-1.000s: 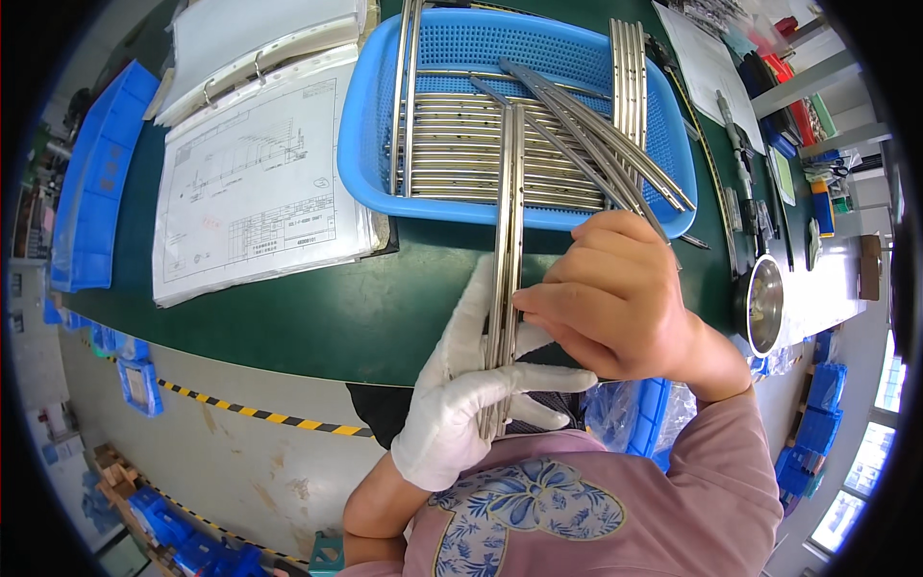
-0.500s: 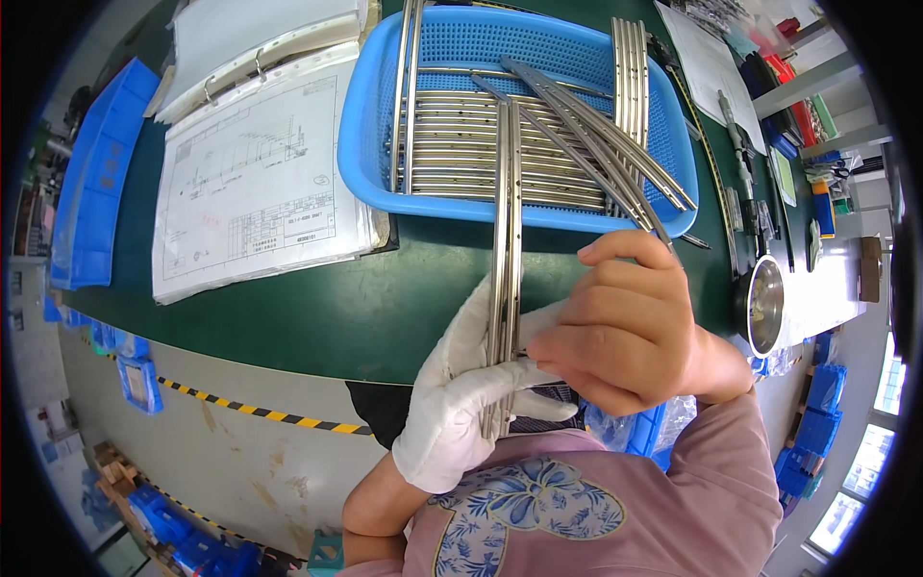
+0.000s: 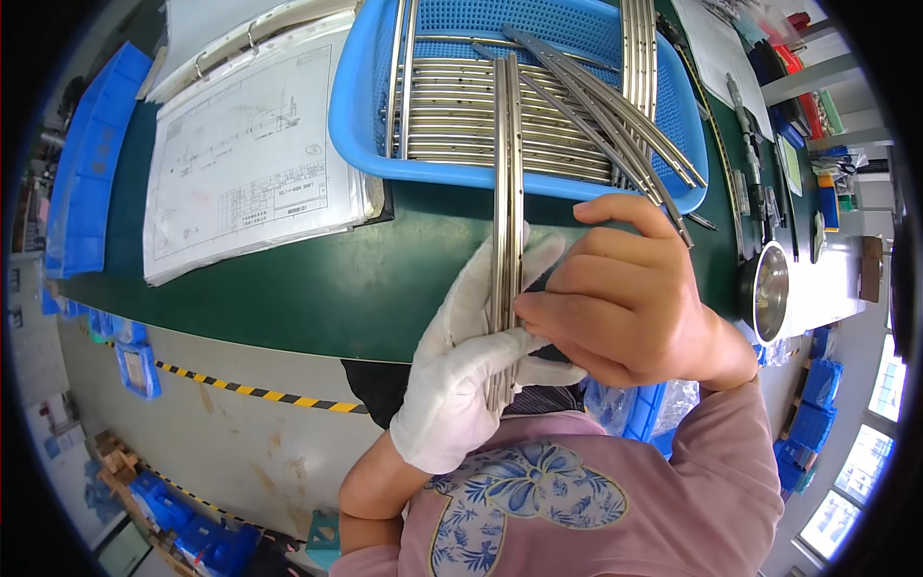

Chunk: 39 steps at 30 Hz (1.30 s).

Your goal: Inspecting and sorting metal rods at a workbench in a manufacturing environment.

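Observation:
My left hand [image 3: 450,389], in a white glove, is wrapped round a few long, thin metal rods [image 3: 508,202] with small holes along them. They stand nearly upright in the picture, their far ends reaching over the blue perforated basket [image 3: 423,171]. My right hand [image 3: 620,298] is bare and curled, its thumb and fingertips pressed together against the rods' right side just above the gloved thumb. Whatever lies between those fingertips is hidden. Many similar metal rods [image 3: 461,125] fill the basket in rows, with several lying slantwise across the right part.
An open ring binder with a drawing [image 3: 250,163] lies left of the basket on the green table [image 3: 240,313]. Beyond it stands a blue bin [image 3: 91,173]. To the right are a metal bowl [image 3: 769,293], a micrometer-like tool [image 3: 745,125] and papers.
The table and basket sit slightly higher in the picture. My right fingertips have shifted left onto the rods, while my left hand keeps its grip on them.

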### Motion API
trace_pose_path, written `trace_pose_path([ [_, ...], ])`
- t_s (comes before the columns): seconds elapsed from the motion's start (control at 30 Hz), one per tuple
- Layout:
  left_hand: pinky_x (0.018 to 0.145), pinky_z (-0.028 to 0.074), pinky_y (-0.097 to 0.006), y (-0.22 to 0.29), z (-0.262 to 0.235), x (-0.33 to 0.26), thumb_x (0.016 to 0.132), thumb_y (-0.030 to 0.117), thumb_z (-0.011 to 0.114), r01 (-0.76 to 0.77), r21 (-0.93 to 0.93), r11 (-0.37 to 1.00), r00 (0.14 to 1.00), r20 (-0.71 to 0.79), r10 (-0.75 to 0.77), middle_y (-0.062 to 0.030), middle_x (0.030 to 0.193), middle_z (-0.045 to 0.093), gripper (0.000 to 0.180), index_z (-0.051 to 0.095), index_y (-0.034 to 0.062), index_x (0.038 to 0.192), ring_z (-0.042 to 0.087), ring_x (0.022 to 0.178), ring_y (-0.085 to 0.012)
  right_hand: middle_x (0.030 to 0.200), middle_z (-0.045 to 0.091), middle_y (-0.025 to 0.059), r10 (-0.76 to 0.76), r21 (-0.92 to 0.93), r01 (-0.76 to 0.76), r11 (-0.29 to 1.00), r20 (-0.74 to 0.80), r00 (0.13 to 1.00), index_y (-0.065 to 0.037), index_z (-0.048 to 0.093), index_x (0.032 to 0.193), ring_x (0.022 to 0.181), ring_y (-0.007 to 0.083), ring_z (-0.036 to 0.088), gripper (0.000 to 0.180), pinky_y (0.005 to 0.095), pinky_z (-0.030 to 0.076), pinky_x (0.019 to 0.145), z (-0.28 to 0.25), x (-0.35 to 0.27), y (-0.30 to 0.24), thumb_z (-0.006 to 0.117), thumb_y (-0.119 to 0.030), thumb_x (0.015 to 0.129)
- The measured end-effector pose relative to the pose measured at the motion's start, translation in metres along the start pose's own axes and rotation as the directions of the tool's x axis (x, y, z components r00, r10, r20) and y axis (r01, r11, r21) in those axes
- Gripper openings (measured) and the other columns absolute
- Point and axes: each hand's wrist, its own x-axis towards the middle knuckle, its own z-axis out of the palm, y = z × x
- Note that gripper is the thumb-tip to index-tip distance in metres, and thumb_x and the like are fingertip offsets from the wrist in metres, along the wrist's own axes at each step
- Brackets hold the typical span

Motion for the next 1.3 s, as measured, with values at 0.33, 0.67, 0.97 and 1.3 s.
trace_pose_path([
  [0.33, 0.055, 0.057, -0.029, 0.009, 0.027, 0.002, 0.090, 0.004, 0.035, 0.082, 0.286, 0.955, 0.988, -0.151, -0.040, -0.0218, 0.120, 0.050, 0.053, 0.016, 0.0033, 0.140, 0.065, 0.076, -0.0218, 0.067, 0.056, 0.0041, 0.020, -0.007, -0.022, 1.000, -0.231, 0.973, -0.006, 0.062, 0.076, 0.059, 0.0183, 0.053, 0.010, 0.0403, 0.044, 0.073, -0.045, 0.005, -0.006, 0.068, -0.013, 0.072],
  [0.67, 0.034, 0.038, -0.023, 0.057, 0.071, 0.084, 0.092, 0.018, 0.039, 0.124, 0.762, 0.636, 0.969, -0.231, 0.088, -0.0101, 0.070, 0.057, 0.025, 0.049, -0.0034, 0.098, 0.048, 0.040, -0.0142, 0.070, 0.054, 0.0070, 0.046, -0.139, -0.108, 0.984, -0.386, 0.921, -0.002, 0.058, 0.086, 0.062, 0.0180, 0.051, 0.013, 0.0389, 0.044, 0.069, -0.079, -0.001, -0.003, 0.061, -0.014, 0.083],
  [0.97, 0.041, 0.042, -0.025, 0.066, 0.069, 0.116, 0.090, 0.022, 0.039, 0.382, 0.787, 0.485, 0.924, -0.329, -0.194, -0.0167, 0.078, 0.064, 0.029, 0.054, -0.0027, 0.090, 0.056, 0.052, -0.0193, 0.070, 0.055, 0.0088, 0.061, -0.130, -0.127, 0.983, -0.424, 0.904, 0.000, 0.061, 0.085, 0.062, 0.0209, 0.051, 0.014, 0.0379, 0.045, 0.068, -0.080, -0.002, 0.008, 0.062, -0.001, 0.071],
  [1.3, 0.036, 0.025, -0.020, 0.040, 0.042, 0.039, 0.094, 0.019, 0.041, 0.197, 0.759, 0.620, 0.964, -0.266, 0.020, 0.0009, 0.052, 0.041, 0.029, 0.049, -0.0004, 0.113, 0.034, 0.039, -0.0059, 0.063, 0.056, 0.0042, -0.057, -0.183, -0.033, 0.983, -0.463, 0.884, -0.003, 0.063, 0.078, 0.050, 0.0206, 0.051, 0.016, 0.0300, 0.038, 0.047, -0.052, 0.007, 0.034, 0.068, -0.001, 0.064],
])
